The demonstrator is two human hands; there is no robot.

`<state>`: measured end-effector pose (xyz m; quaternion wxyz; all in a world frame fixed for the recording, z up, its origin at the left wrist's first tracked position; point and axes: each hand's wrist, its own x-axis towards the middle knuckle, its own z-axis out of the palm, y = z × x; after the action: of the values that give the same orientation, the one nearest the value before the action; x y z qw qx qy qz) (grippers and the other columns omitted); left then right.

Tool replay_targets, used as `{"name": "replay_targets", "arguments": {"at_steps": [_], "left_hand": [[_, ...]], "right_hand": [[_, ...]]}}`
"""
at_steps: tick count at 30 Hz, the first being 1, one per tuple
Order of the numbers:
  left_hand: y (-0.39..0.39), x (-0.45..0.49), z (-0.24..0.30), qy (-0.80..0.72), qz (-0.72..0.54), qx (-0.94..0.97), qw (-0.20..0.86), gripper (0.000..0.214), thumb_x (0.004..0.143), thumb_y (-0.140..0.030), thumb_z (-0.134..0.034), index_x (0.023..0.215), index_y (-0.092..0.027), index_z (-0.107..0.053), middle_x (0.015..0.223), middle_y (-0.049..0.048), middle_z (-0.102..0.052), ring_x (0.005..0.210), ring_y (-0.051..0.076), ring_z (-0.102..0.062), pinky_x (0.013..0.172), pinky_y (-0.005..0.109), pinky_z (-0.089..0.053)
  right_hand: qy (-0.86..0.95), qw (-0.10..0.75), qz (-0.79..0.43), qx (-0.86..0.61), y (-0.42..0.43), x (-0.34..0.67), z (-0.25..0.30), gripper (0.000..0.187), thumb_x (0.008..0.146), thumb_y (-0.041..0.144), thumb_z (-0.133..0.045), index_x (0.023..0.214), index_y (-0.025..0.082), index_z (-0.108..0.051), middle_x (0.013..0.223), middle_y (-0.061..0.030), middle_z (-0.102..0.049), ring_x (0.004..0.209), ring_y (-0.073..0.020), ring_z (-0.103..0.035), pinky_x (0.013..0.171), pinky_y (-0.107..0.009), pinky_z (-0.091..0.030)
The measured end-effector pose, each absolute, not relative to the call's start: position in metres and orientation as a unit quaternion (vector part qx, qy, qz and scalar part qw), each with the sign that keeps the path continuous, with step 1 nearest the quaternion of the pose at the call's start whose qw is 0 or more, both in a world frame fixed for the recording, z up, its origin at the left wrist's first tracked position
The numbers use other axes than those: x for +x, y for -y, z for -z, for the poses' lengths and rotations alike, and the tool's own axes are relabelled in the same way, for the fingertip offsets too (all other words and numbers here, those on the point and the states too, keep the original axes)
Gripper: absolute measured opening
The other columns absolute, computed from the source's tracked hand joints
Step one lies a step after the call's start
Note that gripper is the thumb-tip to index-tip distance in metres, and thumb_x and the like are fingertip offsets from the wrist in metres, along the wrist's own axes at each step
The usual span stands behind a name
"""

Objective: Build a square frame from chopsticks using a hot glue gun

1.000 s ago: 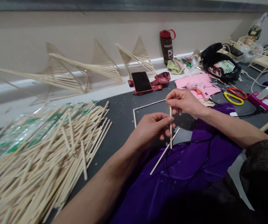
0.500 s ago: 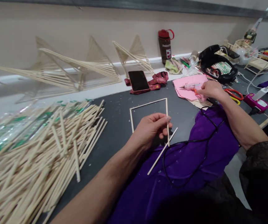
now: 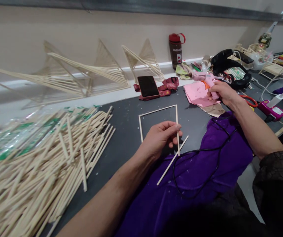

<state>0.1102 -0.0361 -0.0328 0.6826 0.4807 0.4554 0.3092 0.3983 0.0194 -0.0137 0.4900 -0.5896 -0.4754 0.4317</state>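
My left hand (image 3: 160,137) pinches a thin wooden stick (image 3: 178,144) that stands nearly upright over the dark table. A second stick (image 3: 172,160) lies slanted across the purple cloth (image 3: 193,174) just below it. Behind the hand, a three-sided frame of sticks (image 3: 156,112) lies flat on the table. My right hand (image 3: 221,93) is closed around a pink glue gun (image 3: 204,79), lifted above the pink sheet (image 3: 197,93), with its nozzle toward the left. A black cord (image 3: 205,149) runs from the gun over the cloth.
A big heap of loose sticks (image 3: 40,164) fills the left. Stick-built triangular models (image 3: 87,72) line the wall. A phone (image 3: 148,86), red-capped bottle (image 3: 176,50), black headset (image 3: 230,64), scissors (image 3: 248,100) and a magenta device (image 3: 272,110) crowd the far right.
My right hand let go of the stick's top, reached right to the pink sheet, gripped the glue gun and lifted it. The left hand stayed holding the stick.
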Motion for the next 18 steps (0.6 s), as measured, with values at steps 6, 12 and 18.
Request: {"name": "replay_targets", "arguments": {"at_steps": [6,12,18], "left_hand": [[0.037,0.109,0.032,-0.454,-0.315,0.483,0.68,0.024,0.07,-0.032,-0.083,0.074,-0.014,-0.067,0.065,0.0039,-0.07,0.043,0.007,-0.053,0.038,0.017,-0.037],[0.038,0.108,0.031,-0.455,-0.319,0.483,0.677,0.025,0.069,-0.032,-0.083,0.075,-0.014,-0.067,0.065,0.0043,-0.071,0.043,0.007,-0.052,0.038,0.017,-0.037],[0.04,0.107,0.031,-0.457,-0.316,0.489,0.672,0.026,0.068,-0.035,-0.083,0.074,-0.015,-0.068,0.066,0.004,-0.07,0.044,0.007,-0.051,0.039,0.018,-0.035]], "right_hand": [[0.427,0.539,-0.534,-0.492,-0.008,0.36,0.006,0.015,0.066,0.023,-0.059,0.077,0.021,-0.05,0.063,0.0016,-0.059,0.048,-0.0101,-0.053,0.038,-0.02,-0.038],[0.432,0.511,-0.596,-0.444,0.001,0.339,0.01,0.022,0.066,0.022,-0.057,0.088,0.018,-0.058,0.074,-0.0011,-0.064,0.057,-0.0114,-0.058,0.05,-0.023,-0.053],[0.425,0.496,-0.617,-0.439,0.003,0.335,0.015,0.022,0.066,0.021,-0.059,0.088,0.017,-0.059,0.074,-0.0001,-0.065,0.057,-0.0115,-0.059,0.049,-0.023,-0.054]]}}
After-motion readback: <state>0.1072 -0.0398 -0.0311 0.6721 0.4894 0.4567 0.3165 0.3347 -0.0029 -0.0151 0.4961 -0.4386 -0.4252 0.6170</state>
